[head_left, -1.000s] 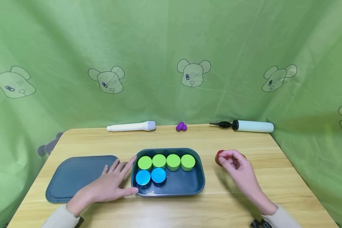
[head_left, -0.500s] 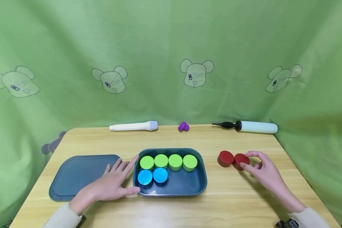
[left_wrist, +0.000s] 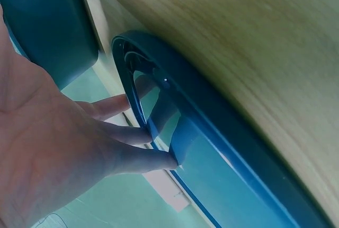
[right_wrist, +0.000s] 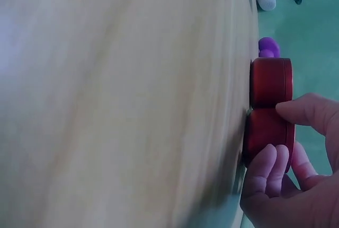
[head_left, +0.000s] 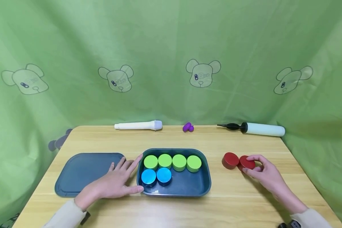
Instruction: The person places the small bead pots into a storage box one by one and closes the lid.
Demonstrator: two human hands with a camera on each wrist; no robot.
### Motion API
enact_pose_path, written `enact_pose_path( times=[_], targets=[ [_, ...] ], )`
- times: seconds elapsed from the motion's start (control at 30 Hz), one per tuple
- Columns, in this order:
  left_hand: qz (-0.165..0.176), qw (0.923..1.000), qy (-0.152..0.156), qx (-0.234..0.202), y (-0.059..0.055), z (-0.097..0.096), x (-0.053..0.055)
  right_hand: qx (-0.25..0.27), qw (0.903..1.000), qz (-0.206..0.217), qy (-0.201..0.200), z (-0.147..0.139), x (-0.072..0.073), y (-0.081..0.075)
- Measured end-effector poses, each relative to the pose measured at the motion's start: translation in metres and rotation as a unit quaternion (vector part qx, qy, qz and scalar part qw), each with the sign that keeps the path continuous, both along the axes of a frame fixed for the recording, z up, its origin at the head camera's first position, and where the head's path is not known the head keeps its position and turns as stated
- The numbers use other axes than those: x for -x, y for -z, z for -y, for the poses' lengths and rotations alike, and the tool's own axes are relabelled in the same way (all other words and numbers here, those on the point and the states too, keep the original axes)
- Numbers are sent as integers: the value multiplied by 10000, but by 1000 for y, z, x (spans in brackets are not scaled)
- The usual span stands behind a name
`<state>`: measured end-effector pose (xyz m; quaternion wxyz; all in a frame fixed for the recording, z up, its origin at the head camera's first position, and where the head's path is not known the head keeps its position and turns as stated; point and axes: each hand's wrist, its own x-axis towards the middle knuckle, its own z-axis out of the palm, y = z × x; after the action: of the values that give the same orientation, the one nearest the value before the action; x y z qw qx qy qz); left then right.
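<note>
- While pinching a squat, red, cylindrical, seemingly metal tin (head_left: 244, 162) with the half-curled right hand (head_left: 267, 175), has it on the pale wooden surface (head_left: 171, 212), touching a matching red tin (head_left: 230, 161).
- Looks stiff and probably light; likely slick along the glossy wall.
- Best held at opposite sides, below the upper seam.
- With the left hand (head_left: 115, 183) spread and gripping nothing, touches the dark blue-grey rectangular plastic tray (head_left: 189, 186).

We get a bright head view, pale glare (head_left: 161, 218) toward the table's (head_left: 216, 205) near edge, soft shadow (head_left: 270, 201) toward its near right corner; wrist views dimmer, bluish.
</note>
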<state>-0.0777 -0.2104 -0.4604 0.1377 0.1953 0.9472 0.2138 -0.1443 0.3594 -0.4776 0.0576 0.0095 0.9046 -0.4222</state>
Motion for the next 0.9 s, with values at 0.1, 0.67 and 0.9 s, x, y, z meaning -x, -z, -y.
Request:
enact_pose_path(
  times=[0.1, 0.67, 0.9],
  targets=[
    [11, 10000, -1, -4, -2, -1, 1, 68, 9999, -88, 52, 0, -2, -1],
    [-30, 10000, -1, 9, -2, -2, -1, 625, 9914, -920, 687, 11, -23, -12],
    [-34, 10000, 9, -33, -1, -2, -1, 924, 9887, -964, 685, 29, -33, -22]
  ],
)
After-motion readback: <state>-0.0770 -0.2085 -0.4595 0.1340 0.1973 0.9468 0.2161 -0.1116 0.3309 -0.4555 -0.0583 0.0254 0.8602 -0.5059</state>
